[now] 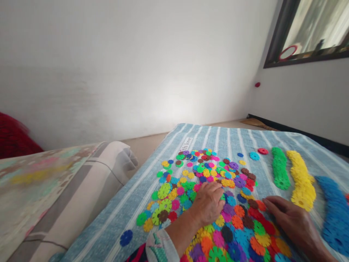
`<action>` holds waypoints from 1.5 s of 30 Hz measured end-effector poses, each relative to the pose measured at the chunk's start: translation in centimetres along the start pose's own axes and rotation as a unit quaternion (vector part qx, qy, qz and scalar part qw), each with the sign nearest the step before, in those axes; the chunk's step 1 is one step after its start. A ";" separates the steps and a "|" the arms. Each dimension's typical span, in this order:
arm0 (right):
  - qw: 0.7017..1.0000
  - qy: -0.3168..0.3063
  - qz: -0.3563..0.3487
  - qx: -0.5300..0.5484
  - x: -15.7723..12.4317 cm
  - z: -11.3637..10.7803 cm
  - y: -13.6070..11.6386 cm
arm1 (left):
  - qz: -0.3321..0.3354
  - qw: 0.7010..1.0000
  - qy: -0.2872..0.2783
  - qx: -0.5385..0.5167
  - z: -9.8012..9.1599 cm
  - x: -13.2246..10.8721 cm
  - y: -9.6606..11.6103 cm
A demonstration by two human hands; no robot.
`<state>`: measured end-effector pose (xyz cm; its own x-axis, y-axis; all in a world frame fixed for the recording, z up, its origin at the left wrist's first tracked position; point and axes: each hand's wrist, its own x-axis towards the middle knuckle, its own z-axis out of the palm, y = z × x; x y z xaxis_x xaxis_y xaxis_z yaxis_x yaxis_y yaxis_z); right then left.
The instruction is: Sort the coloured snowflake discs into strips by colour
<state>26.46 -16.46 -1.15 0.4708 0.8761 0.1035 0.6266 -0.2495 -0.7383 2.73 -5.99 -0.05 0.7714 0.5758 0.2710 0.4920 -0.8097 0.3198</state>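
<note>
Your right hand [293, 222] borders loose discs [219, 238] at its left; your left hand [209, 201] curls over more — whether either pinches one cannot be told. A light touch should suit such overlap — the yellow row [301, 182] lies beyond your right hand.

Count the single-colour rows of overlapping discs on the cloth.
3: green row left, yellow row middle, blue row right. More may be hidden; a reddish piece shows at the right edge.
</note>
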 end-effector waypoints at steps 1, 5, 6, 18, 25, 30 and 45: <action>1.000 0.007 0.010 0.021 -0.1 0.0 0.2 | -0.001 1.000 0.001 0.001 0.0 0.0 0.0; 0.998 0.008 0.023 0.064 -0.4 0.1 0.6 | -0.011 1.000 0.002 0.004 0.1 0.1 -0.2; 0.998 0.003 0.020 0.066 -0.5 0.2 0.6 | -0.017 1.000 0.003 0.007 0.1 0.1 -0.3; 0.995 -0.032 -0.011 0.094 -0.9 0.3 -0.2 | -0.108 0.993 0.046 0.019 -2.9 1.3 -1.4; 0.992 -0.053 -0.036 0.104 -0.4 0.7 -0.2 | -0.211 0.957 -0.035 0.196 -7.3 6.2 -6.9; 0.988 -0.058 -0.038 0.138 -0.4 1.4 -0.4 | -0.206 0.945 -0.091 0.238 -7.0 9.3 -9.3; 0.990 -0.055 -0.053 0.120 -0.2 1.2 -0.7 | -0.199 0.920 -0.215 0.260 -7.9 11.5 -10.4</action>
<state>25.19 -15.95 -1.50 0.3312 0.9351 0.1261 0.4981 -0.0598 -0.8650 3.26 9.92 6.87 0.5222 0.8307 -0.1928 0.8103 -0.5538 -0.1916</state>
